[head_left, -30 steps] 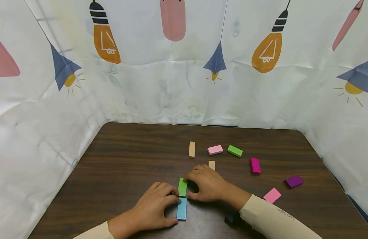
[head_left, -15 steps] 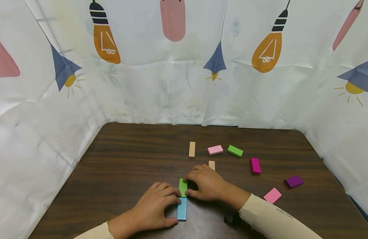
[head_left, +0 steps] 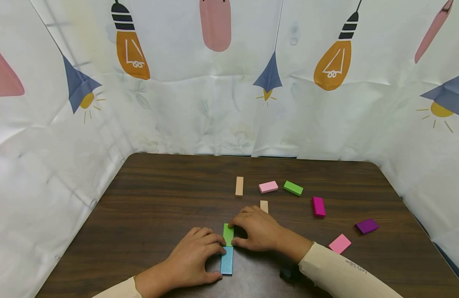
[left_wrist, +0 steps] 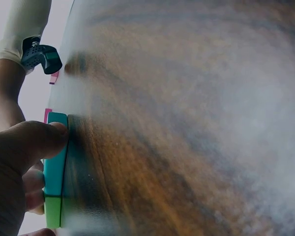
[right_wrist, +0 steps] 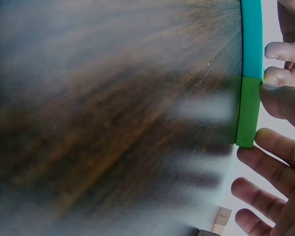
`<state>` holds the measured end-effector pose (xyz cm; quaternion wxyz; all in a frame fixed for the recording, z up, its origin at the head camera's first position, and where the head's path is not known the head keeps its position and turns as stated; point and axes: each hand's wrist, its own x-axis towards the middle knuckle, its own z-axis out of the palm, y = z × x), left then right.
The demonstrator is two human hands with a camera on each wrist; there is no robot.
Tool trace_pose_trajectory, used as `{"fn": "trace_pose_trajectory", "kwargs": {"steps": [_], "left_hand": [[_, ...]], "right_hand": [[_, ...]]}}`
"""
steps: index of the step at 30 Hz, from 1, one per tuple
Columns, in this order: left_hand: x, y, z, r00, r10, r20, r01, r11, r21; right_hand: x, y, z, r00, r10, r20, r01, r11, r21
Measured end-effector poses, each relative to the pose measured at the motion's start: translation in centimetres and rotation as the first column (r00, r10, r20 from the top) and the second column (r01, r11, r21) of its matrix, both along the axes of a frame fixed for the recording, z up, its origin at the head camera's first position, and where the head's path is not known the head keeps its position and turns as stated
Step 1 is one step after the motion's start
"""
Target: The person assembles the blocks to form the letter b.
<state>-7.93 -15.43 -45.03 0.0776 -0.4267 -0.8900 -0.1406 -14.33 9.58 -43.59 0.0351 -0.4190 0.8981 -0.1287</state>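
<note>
On the surface [head_left: 158, 207] the blue block [head_left: 227, 263] lies flat, its length pointing away from me. My left hand [head_left: 190, 260] holds it, thumb at its near end and forefinger at its far left corner, moderately spread. My right hand [head_left: 261, 231], opened only to the length of the green block [head_left: 228, 235], pinches that piece, which meets the blue block's far end. I take this step to be squaring the joint between them. The next move, I'd judge, calls for easing my right fingers off without nudging the blue block out of line.
</note>
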Motion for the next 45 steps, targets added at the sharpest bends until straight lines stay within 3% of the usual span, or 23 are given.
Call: {"fn": "trace_pose_trajectory", "kwargs": {"steps": [21, 30, 36, 45], "left_hand": [[0.0, 0.0, 0.2, 1.000, -0.002, -0.008, 0.002, 1.000, 0.000], [-0.2, 0.0, 0.3, 0.998, -0.028, -0.057, 0.029, 1.000, 0.009], [-0.3, 0.1, 0.2, 0.998, -0.007, -0.055, 0.010, 0.998, 0.061], [-0.2, 0.4, 0.4, 0.999, 0.009, -0.040, -0.007, 0.999, 0.032]], "right_hand": [[-0.2, 0.1, 0.4, 1.000, 0.002, 0.002, -0.002, 1.000, -0.010], [-0.5, 0.5, 0.9, 1.000, -0.022, 0.012, 0.023, 1.000, -0.016], [-0.7, 1.0, 1.2, 0.999, -0.035, -0.009, 0.035, 0.999, -0.029], [-0.8, 1.4, 1.2, 0.998, -0.060, 0.010, 0.060, 0.998, -0.024]]}}
